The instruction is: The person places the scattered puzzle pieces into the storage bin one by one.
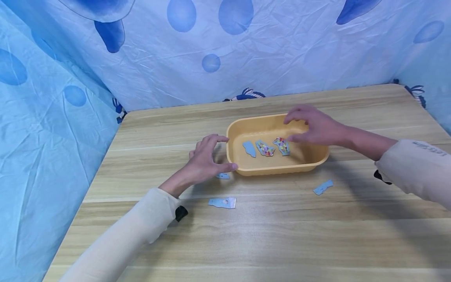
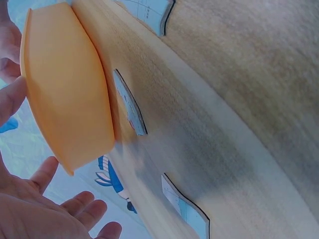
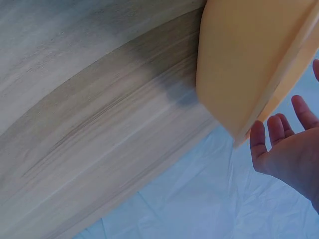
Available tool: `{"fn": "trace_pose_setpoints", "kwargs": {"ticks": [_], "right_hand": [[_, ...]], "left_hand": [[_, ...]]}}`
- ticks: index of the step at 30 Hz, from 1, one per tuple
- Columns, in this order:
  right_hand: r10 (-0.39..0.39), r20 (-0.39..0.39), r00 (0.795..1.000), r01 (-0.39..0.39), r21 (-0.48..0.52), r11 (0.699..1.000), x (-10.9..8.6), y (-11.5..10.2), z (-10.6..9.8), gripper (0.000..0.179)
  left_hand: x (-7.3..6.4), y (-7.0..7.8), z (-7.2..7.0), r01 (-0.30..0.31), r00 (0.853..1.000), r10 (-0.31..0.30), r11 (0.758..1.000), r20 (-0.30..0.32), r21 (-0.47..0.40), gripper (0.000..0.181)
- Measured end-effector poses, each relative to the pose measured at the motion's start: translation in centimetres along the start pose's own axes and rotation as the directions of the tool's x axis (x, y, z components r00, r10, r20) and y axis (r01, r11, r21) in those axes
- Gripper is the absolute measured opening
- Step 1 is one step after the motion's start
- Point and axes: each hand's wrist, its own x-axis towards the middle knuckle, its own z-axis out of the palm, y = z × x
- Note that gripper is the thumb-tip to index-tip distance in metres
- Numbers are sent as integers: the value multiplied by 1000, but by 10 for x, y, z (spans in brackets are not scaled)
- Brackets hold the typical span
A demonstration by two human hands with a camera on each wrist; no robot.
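Observation:
A yellow-orange plastic basket [image 1: 278, 170] stands on the wooden table. Inside lie a plain blue puzzle piece [image 1: 249, 149] and two blue pieces with multicoloured print, one at the middle [image 1: 265, 149] and one farther right [image 1: 282, 146]. My left hand [image 1: 202, 162] is at the basket's left end, thumb and index finger spread and touching its rim. Over the right half hovers my right hand [image 1: 317, 127], its fingers loosely bent with nothing between them. In the right wrist view, those fingers [image 3: 275, 130] show beside the rim.
Blue puzzle pieces lie on the table: one partly hidden by the left hand [image 1: 222, 176], one nearer the front [image 1: 222, 202], and one right of the basket [image 1: 323, 187]. A blue patterned sheet [image 1: 211, 86] hangs behind the table [image 1: 282, 235] and at its sides.

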Motion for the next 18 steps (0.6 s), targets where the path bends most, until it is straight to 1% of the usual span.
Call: {"fn": "trace_pose_setpoints", "kwargs": {"ticks": [7, 13, 18], "right_hand": [[30, -2, 1000, -30, 25, 999, -6, 1, -6, 35], [90, -8, 996, -90, 54, 994, -16, -3, -13, 40], [88, -38, 995, -86, 49, 995, -24, -3, -18, 43]], "left_hand": [[0, 0, 0, -3, 1000, 3, 1000, 0, 1, 74], [0, -1, 0, -6, 1000, 6, 1000, -2, 0, 74], [1, -1, 0, -2, 1000, 2, 1000, -3, 7, 74]]}}
